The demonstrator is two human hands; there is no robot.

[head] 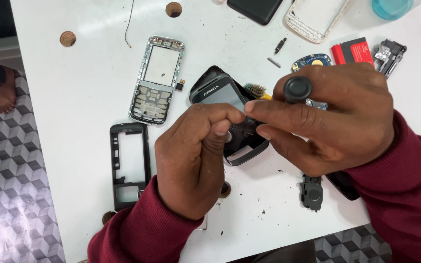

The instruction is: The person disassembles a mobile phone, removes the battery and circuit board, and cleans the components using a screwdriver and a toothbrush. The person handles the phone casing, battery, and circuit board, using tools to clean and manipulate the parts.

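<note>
Left hand (191, 160): grip closed on dark phone (220, 92)
Right hand (332, 117): grip closed on black screwdriver (297, 89)
Around, on white tabletop (74, 97): one silver keypad frame (157, 78), one black frame (129, 165), one red box (352, 51)

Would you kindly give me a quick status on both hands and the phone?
Left hand steadies dark phone. Right hand holds black screwdriver over it. Loose parts all around on white table.

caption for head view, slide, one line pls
Two hands, left and right, work a screwdriver on a black phone among phone parts.
</note>
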